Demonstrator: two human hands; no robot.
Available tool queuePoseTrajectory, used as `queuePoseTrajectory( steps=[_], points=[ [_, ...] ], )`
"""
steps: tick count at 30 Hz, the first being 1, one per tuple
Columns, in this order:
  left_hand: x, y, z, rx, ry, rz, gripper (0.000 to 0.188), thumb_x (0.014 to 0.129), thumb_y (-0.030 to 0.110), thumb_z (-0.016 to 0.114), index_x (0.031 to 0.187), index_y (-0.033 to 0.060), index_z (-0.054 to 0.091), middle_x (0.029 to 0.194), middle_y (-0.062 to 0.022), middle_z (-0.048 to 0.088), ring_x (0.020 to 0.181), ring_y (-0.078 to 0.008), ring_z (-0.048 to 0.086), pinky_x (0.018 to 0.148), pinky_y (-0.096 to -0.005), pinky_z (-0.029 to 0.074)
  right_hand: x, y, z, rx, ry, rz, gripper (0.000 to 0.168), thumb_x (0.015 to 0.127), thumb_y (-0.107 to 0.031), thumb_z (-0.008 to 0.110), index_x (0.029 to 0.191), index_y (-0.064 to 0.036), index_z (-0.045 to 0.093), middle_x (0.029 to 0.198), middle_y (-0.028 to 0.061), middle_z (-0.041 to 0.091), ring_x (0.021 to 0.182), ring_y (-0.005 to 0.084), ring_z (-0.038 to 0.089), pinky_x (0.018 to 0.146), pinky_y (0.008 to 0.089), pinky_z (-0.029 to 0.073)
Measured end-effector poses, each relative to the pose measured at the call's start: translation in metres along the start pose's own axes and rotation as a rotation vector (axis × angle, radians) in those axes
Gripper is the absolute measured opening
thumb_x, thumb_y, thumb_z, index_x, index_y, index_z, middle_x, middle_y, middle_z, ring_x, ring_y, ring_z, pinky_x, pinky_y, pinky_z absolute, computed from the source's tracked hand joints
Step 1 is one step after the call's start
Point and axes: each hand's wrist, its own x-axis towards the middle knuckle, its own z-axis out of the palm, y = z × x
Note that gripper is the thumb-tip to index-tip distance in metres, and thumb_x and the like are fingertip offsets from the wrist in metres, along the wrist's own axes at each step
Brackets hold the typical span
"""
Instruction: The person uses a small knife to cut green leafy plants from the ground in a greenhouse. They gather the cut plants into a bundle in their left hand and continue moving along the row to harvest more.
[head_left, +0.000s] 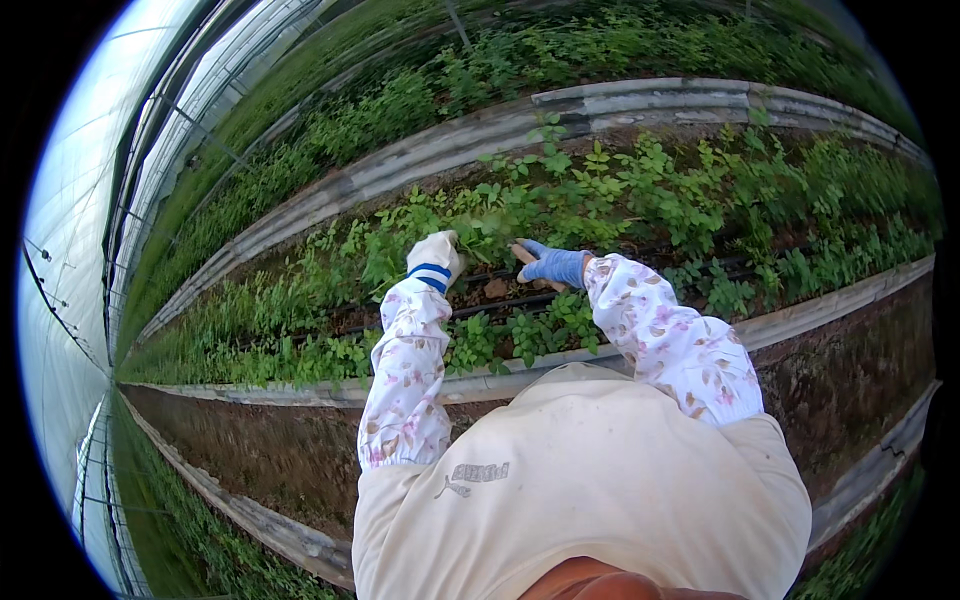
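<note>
My left hand (435, 256), in a white glove with blue stripes at the cuff, reaches among the leaves of the low green plants (405, 225). Its fingertips are turned away from me, so what they grip is hidden. To its right, my right hand (553, 265) wears a blue glove that leaves some fingers bare. Those fingers are spread and point left, over a patch of bare soil (496, 288) between the plants. Nothing shows between them. Leafy stems (487, 232) stand between and just beyond my two hands.
Black drip-irrigation hoses (517, 303) run along the bed under the foliage. A grey near border (825, 304) and a corrugated far border (465, 142) edge it. Behind me lies a brown soil path (247, 442). More planted beds (525, 60) and greenhouse film (75, 172) surround this one.
</note>
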Motion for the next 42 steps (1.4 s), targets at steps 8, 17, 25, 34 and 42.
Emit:
queuePoseTrajectory(
  steps=[8, 17, 25, 34, 42],
  points=[
    [0.010, 0.013, 0.024, -0.104, -0.096, 0.098, 0.041, 0.078, 0.036, 0.064, 0.108, 0.0086, 0.063, 0.103, -0.0182, 0.065, 0.098, -0.0345, 0.062, 0.083, -0.0420, 0.050, -0.004, -0.004, -0.006, 0.021, 0.196, 0.091, 0.083, 0.079, -0.023, 0.061, 0.149, -0.020, 0.016, 0.094, 0.0161, 0.063, 0.059, 0.0220, 0.057, 0.050, 0.0356, 0.047],
    [0.015, 0.020, 0.019, -0.292, -0.024, -0.136, 0.050, 0.083, 0.046, 0.055, 0.107, 0.0031, 0.063, 0.104, -0.0209, 0.064, 0.100, -0.0357, 0.061, 0.083, -0.0415, 0.048, -0.021, -0.014, 0.001, -0.566, 0.128, 0.017, 0.092, 0.072, -0.037, 0.064, 0.149, -0.019, 0.016, 0.121, 0.0260, 0.053, 0.092, 0.0348, 0.061, 0.075, 0.0416, 0.050],
    [0.002, 0.035, 0.020, 0.000, 0.052, -0.184, 0.040, 0.087, 0.037, 0.049, 0.115, 0.0092, 0.057, 0.103, -0.0186, 0.065, 0.098, -0.0347, 0.063, 0.083, -0.0439, 0.050, -0.009, -0.027, 0.026, -0.206, 0.144, -0.054, 0.083, 0.074, -0.029, 0.065, 0.146, -0.015, 0.025, 0.095, 0.0180, 0.065, 0.059, 0.0245, 0.060, 0.052, 0.0363, 0.048],
    [0.023, 0.020, 0.030, -0.248, -0.157, -0.129, 0.054, 0.082, 0.039, 0.058, 0.118, -0.0009, 0.053, 0.102, -0.0204, 0.065, 0.091, -0.0319, 0.063, 0.080, -0.0371, 0.050, 0.001, 0.004, 0.007, -0.431, 0.186, -0.178, 0.079, 0.076, -0.025, 0.063, 0.146, -0.017, 0.027, 0.107, 0.0149, 0.062, 0.084, 0.0233, 0.063, 0.076, 0.0348, 0.049],
    [0.049, -0.025, 0.082, -0.774, -0.335, 0.099, 0.031, 0.092, 0.019, 0.049, 0.115, -0.0003, 0.057, 0.102, -0.0112, 0.065, 0.084, -0.0194, 0.063, 0.074, -0.0348, 0.051, -0.028, -0.034, 0.009, -0.459, 0.104, -0.007, 0.081, 0.071, -0.032, 0.065, 0.143, -0.016, 0.034, 0.115, 0.0185, 0.060, 0.097, 0.0339, 0.060, 0.083, 0.0382, 0.048]
  ],
)
